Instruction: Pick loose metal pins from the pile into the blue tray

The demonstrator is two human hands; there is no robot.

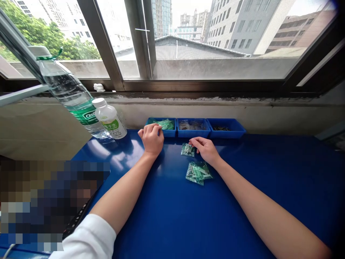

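My left hand (153,139) is curled closed at the front edge of the left blue bin (169,133), which holds green-tinted plastic packets (166,124). Whatever its fingers may hold is hidden. With thumb and fingers pinched together, my right hand (206,149) grips the upper right corner of a small clear plastic packet (188,150) with greenish contents. Closer to me on the blue table, more clear packets (198,172) lie overlapped, with green pieces and thin screw-like parts inside.
The middle blue bin (193,133) contains clear plastic bags, and the right blue bin (228,134) has dark thin metal pieces. A large water bottle (78,104) and a white drink bottle (110,120) stand at the back left. Behind the blue table (172,219) are a wall and window.
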